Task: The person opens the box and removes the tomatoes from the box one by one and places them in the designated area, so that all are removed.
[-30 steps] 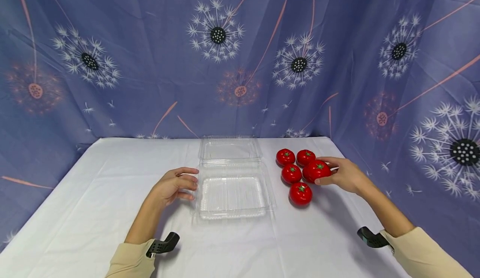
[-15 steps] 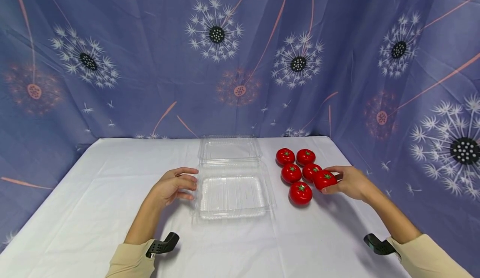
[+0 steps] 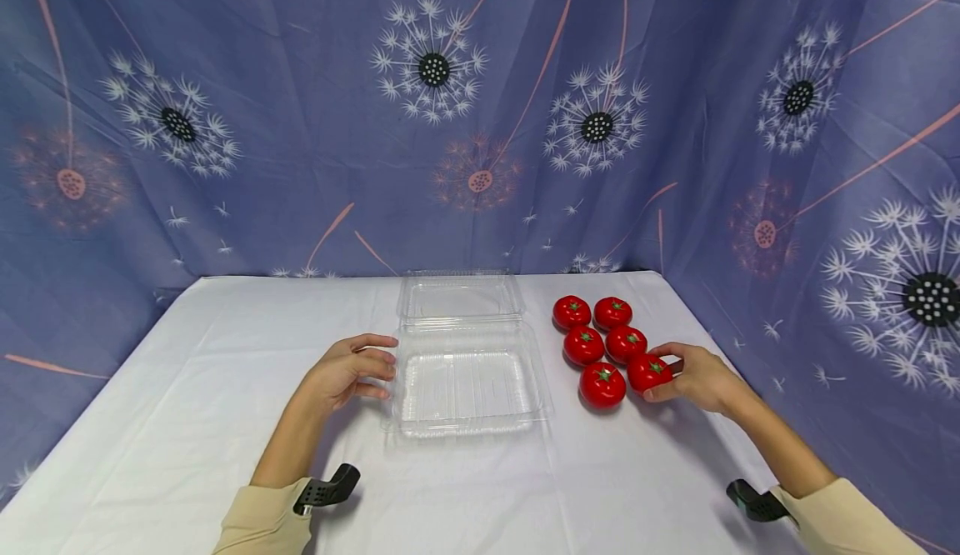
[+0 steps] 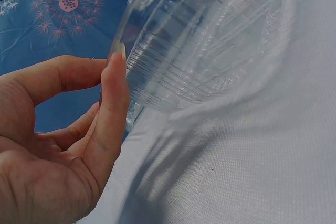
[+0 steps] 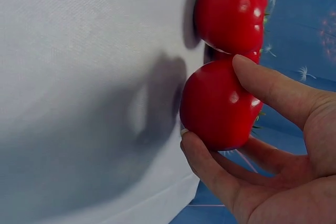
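Note:
In the head view, my right hand (image 3: pixel 693 380) holds a red tomato (image 3: pixel 648 373) at the near right of a group. The right wrist view shows thumb and fingers on opposite sides of this tomato (image 5: pixel 218 106), close to or on the cloth. Several other tomatoes (image 3: pixel 602 386) stand beside it in two columns. My left hand (image 3: pixel 348 372) is at the left edge of an opened clear plastic clamshell container (image 3: pixel 472 423). Seen from the left wrist, the fingertips (image 4: pixel 116 66) pinch the container's rim (image 4: pixel 157 72). Its base has nothing in it.
The container's lid (image 3: pixel 461 298) lies folded back toward the far edge. A white cloth (image 3: pixel 187 422) covers the table. Behind and to the right hangs a blue curtain (image 3: pixel 315 147) with dandelion prints. Each wrist wears a black camera mount (image 3: pixel 327 490).
My right hand has moved the tomato toward me and slightly right, then down beside the nearest tomato. The tomato behind it is now fully uncovered. My left hand stays in place.

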A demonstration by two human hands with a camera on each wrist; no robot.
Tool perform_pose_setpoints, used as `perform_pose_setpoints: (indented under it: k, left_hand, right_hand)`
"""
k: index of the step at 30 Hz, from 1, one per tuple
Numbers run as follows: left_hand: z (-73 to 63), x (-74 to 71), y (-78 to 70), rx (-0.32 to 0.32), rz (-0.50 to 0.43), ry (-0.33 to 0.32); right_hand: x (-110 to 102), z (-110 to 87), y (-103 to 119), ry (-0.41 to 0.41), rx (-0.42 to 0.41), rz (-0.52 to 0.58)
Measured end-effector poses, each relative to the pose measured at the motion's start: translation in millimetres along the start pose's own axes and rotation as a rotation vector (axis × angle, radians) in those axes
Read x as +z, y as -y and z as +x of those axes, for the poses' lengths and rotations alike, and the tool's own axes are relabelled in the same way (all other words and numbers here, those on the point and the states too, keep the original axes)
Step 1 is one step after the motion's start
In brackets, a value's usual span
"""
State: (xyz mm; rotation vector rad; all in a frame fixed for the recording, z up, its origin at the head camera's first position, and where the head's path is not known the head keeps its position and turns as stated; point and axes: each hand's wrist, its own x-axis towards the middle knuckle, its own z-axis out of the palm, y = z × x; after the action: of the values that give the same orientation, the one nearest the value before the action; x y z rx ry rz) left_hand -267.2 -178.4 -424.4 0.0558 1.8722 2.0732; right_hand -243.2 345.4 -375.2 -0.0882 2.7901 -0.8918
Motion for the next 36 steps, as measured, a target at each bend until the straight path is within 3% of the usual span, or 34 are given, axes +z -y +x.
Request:
perform_pose_setpoints:
  k: [16, 36]
  left_hand:
    - [0.1, -0.1, -0.9, 0.001, -0.014, 0.011]
    - [0.1, -1.4, 0.0, -0.001, -0.002, 0.012]
  right_hand:
    - [11, 5.8, -5, -0.01, 0.043, 0.01]
    - [8, 7.6, -5, 0.056, 0.042, 0.038]
